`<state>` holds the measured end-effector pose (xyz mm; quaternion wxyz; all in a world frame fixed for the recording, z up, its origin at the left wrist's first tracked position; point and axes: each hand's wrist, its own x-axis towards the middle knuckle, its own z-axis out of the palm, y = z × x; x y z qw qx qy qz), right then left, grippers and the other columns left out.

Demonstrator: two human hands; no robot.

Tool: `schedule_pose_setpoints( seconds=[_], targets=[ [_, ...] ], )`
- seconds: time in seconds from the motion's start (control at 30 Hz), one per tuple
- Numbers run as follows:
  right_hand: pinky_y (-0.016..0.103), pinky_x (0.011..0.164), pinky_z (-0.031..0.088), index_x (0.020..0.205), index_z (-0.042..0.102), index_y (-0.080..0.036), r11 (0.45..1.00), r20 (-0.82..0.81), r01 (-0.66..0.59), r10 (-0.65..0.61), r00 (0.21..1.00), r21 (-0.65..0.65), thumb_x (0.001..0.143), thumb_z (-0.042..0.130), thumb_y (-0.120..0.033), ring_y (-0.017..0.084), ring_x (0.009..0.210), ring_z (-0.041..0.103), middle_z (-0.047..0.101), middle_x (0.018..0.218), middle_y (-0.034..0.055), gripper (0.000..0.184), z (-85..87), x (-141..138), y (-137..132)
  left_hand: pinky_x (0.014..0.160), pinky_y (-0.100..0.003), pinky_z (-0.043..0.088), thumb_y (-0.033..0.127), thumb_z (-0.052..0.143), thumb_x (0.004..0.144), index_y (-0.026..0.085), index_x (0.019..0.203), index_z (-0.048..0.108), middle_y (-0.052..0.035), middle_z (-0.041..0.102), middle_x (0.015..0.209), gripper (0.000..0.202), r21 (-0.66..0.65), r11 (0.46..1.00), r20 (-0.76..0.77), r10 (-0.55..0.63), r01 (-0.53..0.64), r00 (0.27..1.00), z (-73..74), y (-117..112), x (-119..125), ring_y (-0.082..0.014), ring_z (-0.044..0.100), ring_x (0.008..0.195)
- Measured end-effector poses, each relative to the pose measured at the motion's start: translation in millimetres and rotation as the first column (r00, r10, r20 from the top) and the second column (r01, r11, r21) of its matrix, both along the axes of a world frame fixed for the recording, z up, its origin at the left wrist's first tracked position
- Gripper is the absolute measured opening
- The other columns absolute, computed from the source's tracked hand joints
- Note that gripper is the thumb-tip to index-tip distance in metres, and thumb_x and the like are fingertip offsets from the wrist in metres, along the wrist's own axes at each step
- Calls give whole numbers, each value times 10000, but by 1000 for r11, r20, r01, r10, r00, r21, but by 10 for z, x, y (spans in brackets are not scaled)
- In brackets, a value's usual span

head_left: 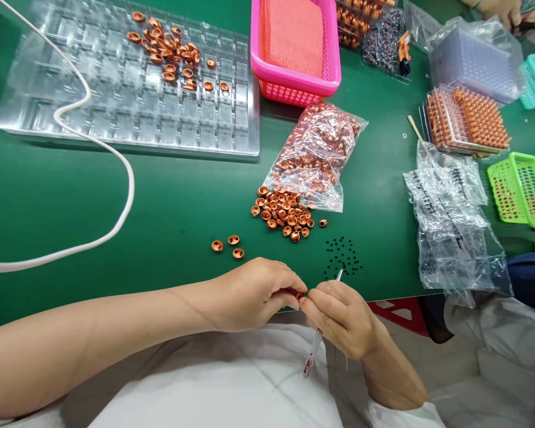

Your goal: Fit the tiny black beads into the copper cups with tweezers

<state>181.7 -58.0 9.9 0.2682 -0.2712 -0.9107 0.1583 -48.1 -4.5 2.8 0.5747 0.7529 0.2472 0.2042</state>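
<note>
Over the table's front edge, my left hand (254, 295) pinches a small copper-coloured cup-shaped part (299, 295), mostly covered by the fingers. My right hand (345, 315) meets it there, its fingertips at the same part. Held through the right hand are slim tweezers (312, 352), pointed tip up toward the table and red-marked end down. Tiny black discs (342, 257) lie scattered just beyond that hand. A heap of copper-coloured cups (285, 212) spills by a clear bag (314, 151) of more. Three cups (233, 240) with dark spots sit apart to the left.
A clear compartment tray (129, 122) with loose cups fills the back left, a white cable (129, 190) crossing it. Behind the bag stands a pink basket (296, 89). Rightward are plastic bags (450, 220), orange parts (481, 119), a green basket (532, 184) and a co-worker's sleeve (494, 327).
</note>
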Motion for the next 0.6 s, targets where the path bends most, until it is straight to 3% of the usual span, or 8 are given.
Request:
schedule_pose_setpoints(
  seconds=[0.23, 0.4, 0.5, 0.6],
  targets=[
    [335, 575, 484, 1074, 663, -126, 999, 22, -20, 19, 1000, 48, 978, 474, -50, 182, 719, 564, 634, 807, 56, 225, 25, -32, 51, 695, -197, 539, 58, 628, 912, 167, 967, 751, -26, 779, 841, 173, 3, 1000, -21, 11, -10, 1000, -7, 1, -4, -146, 714, 765],
    [346, 574, 499, 1100, 642, -82, 998, 52, -4, 7, 999, -64, 974, 454, -48, 186, 692, 551, 652, 798, 72, 229, -16, 11, 27, 705, -194, 542, 75, 648, 911, 172, 977, 759, -22, 787, 853, 161, -34, 999, -4, 23, -24, 1000, -21, 11, 2, -143, 722, 771],
    [339, 645, 555, 1176, 624, -93, 999, -44, 42, -44, 998, -30, 954, 533, -53, 186, 754, 606, 687, 867, 83, 243, -69, 46, -7, 694, -181, 542, 99, 655, 914, 160, 979, 766, -24, 799, 870, 142, -163, 986, 8, 32, -30, 999, 15, 44, 10, -132, 727, 757],
    [307, 678, 572, 1223, 617, -129, 990, -130, 120, -129, 983, -74, 915, 603, -26, 164, 768, 629, 698, 889, 65, 325, -95, 54, -47, 690, -170, 548, 137, 653, 921, 144, 981, 771, -33, 808, 889, 133, -325, 946, 1, 11, -10, 1000, 57, 84, 18, -130, 733, 765]
  ],
)
